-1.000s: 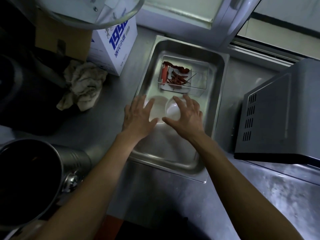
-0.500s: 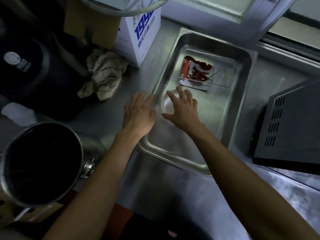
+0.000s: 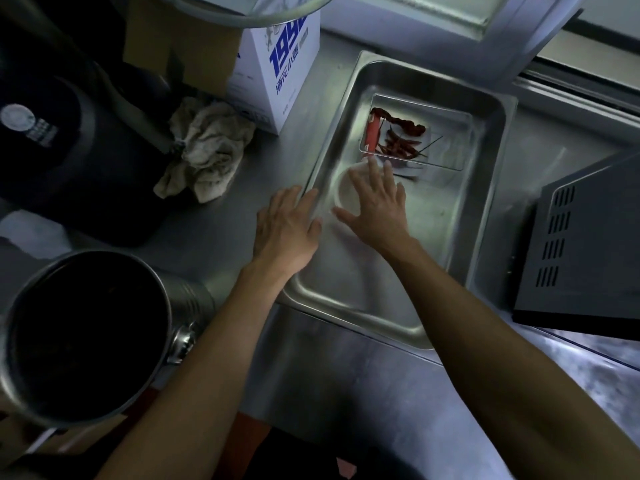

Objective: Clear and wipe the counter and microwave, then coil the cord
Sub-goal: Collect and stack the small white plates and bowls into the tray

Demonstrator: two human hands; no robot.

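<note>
A steel tray (image 3: 485,202) lies on the steel counter (image 3: 346,393). Inside it sit a clear box of dried red chillies (image 3: 401,136) and a small white dish (image 3: 344,190). My right hand (image 3: 375,206) lies flat in the tray, fingers spread, partly over the dish. My left hand (image 3: 285,225) rests open on the tray's left rim. The dark microwave (image 3: 588,244) stands at the right, its vented side facing the tray. A crumpled beige rag (image 3: 204,150) lies on the counter at the left. No cord is in view.
A white carton with blue print (image 3: 277,71) stands behind the rag, beside a brown cardboard box (image 3: 180,39). A black appliance (image 3: 62,143) fills the left. A large steel pot (image 3: 83,337) sits at the lower left. A glass bowl rim (image 3: 242,8) overhangs the top.
My left hand slid from inside the tray to its left rim. My right hand stayed over the white dish. The view shifted so the tray and microwave sit further right.
</note>
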